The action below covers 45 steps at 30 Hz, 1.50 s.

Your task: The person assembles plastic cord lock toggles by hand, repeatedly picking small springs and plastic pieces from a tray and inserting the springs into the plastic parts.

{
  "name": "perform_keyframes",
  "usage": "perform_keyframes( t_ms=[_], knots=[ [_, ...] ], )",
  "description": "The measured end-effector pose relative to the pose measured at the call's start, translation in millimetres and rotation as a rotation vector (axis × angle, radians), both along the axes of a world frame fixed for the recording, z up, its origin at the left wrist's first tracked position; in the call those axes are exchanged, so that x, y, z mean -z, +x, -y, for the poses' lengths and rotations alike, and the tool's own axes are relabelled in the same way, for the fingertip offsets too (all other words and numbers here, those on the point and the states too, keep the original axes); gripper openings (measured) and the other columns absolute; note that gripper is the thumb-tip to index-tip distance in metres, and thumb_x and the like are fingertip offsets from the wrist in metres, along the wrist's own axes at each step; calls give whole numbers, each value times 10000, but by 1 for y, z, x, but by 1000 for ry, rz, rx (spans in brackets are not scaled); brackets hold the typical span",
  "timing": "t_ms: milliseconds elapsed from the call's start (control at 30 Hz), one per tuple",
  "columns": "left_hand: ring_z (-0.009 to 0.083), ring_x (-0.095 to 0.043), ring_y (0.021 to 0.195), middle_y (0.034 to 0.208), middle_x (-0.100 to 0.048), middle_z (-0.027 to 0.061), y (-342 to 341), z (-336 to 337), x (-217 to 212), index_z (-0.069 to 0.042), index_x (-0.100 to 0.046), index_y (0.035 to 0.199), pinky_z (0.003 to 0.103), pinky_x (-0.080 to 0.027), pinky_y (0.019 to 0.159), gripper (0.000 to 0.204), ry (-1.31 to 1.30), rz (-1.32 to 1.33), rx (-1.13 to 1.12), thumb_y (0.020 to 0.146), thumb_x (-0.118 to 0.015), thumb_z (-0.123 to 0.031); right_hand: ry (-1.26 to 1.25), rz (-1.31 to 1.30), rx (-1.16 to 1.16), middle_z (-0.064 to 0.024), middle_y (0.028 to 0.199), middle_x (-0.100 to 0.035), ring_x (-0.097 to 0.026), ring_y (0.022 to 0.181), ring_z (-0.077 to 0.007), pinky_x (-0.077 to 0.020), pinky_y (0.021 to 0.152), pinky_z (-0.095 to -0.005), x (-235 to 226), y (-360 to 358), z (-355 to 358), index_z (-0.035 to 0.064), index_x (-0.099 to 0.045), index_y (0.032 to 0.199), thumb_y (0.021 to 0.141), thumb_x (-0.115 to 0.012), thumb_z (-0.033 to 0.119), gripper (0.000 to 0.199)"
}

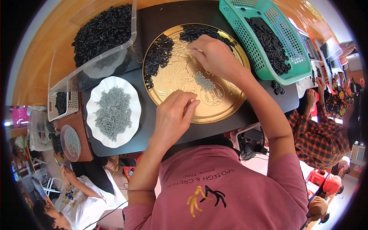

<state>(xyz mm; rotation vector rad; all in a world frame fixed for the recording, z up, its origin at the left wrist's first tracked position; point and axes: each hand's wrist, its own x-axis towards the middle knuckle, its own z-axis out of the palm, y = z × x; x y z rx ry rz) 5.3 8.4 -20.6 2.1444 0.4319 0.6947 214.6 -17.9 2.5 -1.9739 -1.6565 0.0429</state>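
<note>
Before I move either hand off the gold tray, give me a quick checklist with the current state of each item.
1. Left hand over the near rim of the gold tray, fingertips pinched: ok. Whether it holds a part: cannot tell.
2. Right hand at the black parts on the tray, far side: ok.
3. Small grey pile in the tray centre, apart from the black parts: ok.
4. White plate with grey pieces, left of the tray: ok.
5. Green basket on the right, clear bin on the left, both holding black parts: ok.
6. Loose black parts on the table outside the basket: not ok.
</note>
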Motion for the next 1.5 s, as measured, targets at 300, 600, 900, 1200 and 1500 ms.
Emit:
perform_keyframes(
  t_ms=[300,600,900,1200,1500],
  knots=[
    [216,-587,595,731,-586,111,-1,-1,-4,16,-622,890,311,-457,526,102,23,20,-9,822,-671,-42,13,3,-275,-108,861,-615,-621,750,-299,-498,679,-383,5,-30,-36,40,-690,879,831,-636,168,147],
    [251,-584,623,734,-585,113,-2,-4,1,15,-619,884,340,-460,556,110,51,49,-3,816,-670,-54,-95,-1,-261,-104,876,-613,-616,738,-287,-498,671,-372,5,-33,-21,42,-676,880,829,-640,154,128],
    [189,-555,561,730,-586,96,-2,-3,-3,11,-628,889,298,-435,503,97,9,28,-3,823,-668,-48,-59,37,-271,-100,852,-620,-615,736,-290,-493,668,-375,9,-25,-20,29,-666,871,829,-635,163,144],
    [185,-582,606,739,-593,76,-3,-1,-2,-5,-617,903,301,-462,538,79,-104,23,-59,844,-646,-49,-163,12,-313,-121,773,-625,-627,704,-260,-495,657,-347,1,-26,-22,2,-626,824,809,-628,138,137],
    [63,-558,713,928,-607,41,6,-7,-19,3,-617,972,190,-455,624,95,-582,406,-261,883,-633,-28,-62,-734,-283,13,772,-633,-546,646,-32,-446,556,-194,-42,-10,7,1,-629,891,858,-659,88,97]
  ],
)
